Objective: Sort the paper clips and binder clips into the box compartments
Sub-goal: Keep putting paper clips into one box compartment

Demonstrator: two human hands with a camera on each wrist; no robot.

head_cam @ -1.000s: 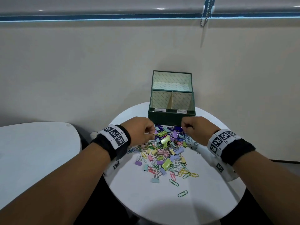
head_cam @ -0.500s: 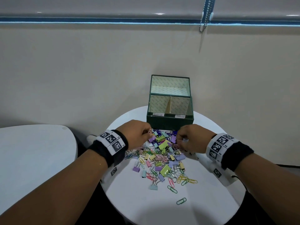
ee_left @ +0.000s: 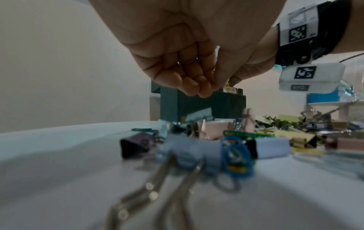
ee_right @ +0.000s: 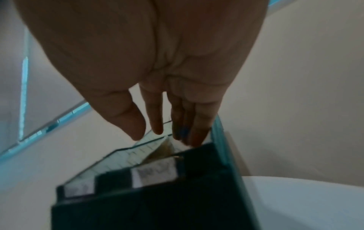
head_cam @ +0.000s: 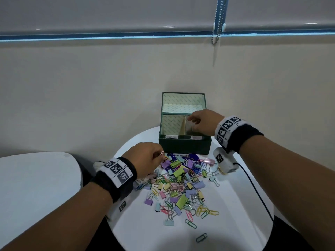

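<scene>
A mixed heap of coloured paper clips and binder clips (head_cam: 181,182) lies on the round white table (head_cam: 235,205), in front of the open green box (head_cam: 184,145). My left hand (head_cam: 157,155) hovers at the heap's far left edge and pinches a pale paper clip (head_cam: 161,153) between thumb and fingers (ee_left: 204,88). My right hand (head_cam: 193,121) hangs over the box's front right compartment, fingers (ee_right: 155,124) straight and pointing down. A small blue blur (ee_right: 184,132) shows against those fingers. The box (ee_right: 157,202) carries two white labels on its front rim.
The box's raised lid (head_cam: 184,102) stands against the beige wall. A second white table (head_cam: 36,187) sits to the left. A black cable (head_cam: 253,187) trails over the table's right side. Loose paper clips (head_cam: 201,237) lie near the front edge.
My right hand has risen from the heap and moved over the box's right compartment, fingers now spread. My left hand stays at the heap's far edge, pinching a clip.
</scene>
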